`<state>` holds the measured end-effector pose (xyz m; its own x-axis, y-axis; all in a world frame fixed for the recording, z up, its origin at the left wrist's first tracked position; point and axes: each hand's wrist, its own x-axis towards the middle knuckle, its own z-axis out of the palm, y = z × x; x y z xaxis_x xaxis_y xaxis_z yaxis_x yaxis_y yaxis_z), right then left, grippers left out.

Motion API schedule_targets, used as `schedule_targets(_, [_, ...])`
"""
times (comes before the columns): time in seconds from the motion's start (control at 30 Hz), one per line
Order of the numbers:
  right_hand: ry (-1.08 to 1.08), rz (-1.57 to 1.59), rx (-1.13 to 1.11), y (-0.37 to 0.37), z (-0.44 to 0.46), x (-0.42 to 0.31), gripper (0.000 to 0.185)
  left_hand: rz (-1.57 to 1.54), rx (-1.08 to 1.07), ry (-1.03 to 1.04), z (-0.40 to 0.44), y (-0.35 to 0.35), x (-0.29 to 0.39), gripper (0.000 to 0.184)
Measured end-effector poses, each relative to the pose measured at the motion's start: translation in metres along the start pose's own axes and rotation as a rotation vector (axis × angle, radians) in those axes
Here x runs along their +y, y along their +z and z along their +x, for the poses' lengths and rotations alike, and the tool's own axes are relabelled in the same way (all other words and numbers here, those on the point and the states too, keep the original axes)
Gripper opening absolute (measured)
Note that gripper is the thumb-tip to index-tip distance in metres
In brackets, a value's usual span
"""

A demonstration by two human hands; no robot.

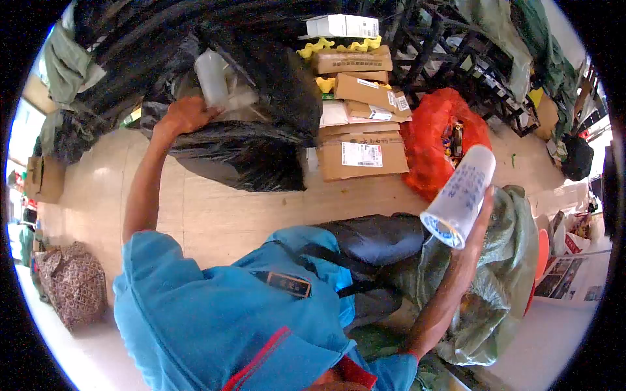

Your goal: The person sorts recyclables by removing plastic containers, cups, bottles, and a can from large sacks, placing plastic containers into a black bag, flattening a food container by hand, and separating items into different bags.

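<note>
My right hand is wrapped round a white cylindrical cup with blue print, tilted with its round printed end toward me. On the left, my left hand is at the opening of a large black plastic bag. Its fingers look closed, but blur hides what they hold, if anything. Just beyond those fingers, a translucent white cup and another pale, smeared item lie in the bag's mouth.
Flattened cardboard boxes are stacked at the centre. Beside them sits an open red bag with small items. A green sack lies under my right arm, black crates stand behind, and a patterned bag is far left.
</note>
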<state>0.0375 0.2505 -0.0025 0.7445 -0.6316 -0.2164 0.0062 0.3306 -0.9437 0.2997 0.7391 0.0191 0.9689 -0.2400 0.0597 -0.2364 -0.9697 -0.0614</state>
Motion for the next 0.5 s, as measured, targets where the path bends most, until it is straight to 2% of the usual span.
schedule_targets(0.07, [-0.021,-0.027,-0.037,0.033,0.007,-0.014,0.074,-0.012,0.060,0.047,-0.013,-0.028,0.019,0.058])
schedule_targets(0.17, [-0.117,-0.076,-0.170,0.096,0.014,-0.041,0.070,-0.033,-0.026,0.131,-0.030,-0.063,0.038,0.050])
schedule_targets(0.23, [-0.129,0.028,-0.331,0.149,0.023,-0.058,0.068,-0.088,0.004,0.068,-0.038,-0.079,0.048,0.044])
schedule_targets(0.27, [-0.174,0.096,-0.492,0.175,0.039,-0.056,0.067,-0.082,0.002,0.072,-0.042,-0.080,0.046,0.044])
schedule_targets(0.33, [-0.154,-0.125,-0.501,0.232,0.041,-0.056,0.064,-0.200,0.218,0.131,-0.048,-0.083,0.034,0.040])
schedule_targets(0.37, [-0.195,-0.190,-0.605,0.258,0.033,-0.047,0.068,-0.187,0.215,0.143,-0.050,-0.082,0.027,0.040])
schedule_targets(0.43, [-0.260,-0.313,-0.875,0.307,0.028,-0.022,0.074,-0.574,0.450,0.014,-0.057,-0.079,0.016,0.036])
schedule_targets(0.47, [-0.380,-0.467,-0.795,0.322,0.023,0.004,0.076,-0.564,0.437,0.022,-0.059,-0.080,0.018,0.036])
schedule_targets(0.5, [-0.458,-0.594,-0.762,0.320,0.020,0.017,0.076,-0.615,0.598,0.037,-0.062,-0.081,0.022,0.035])
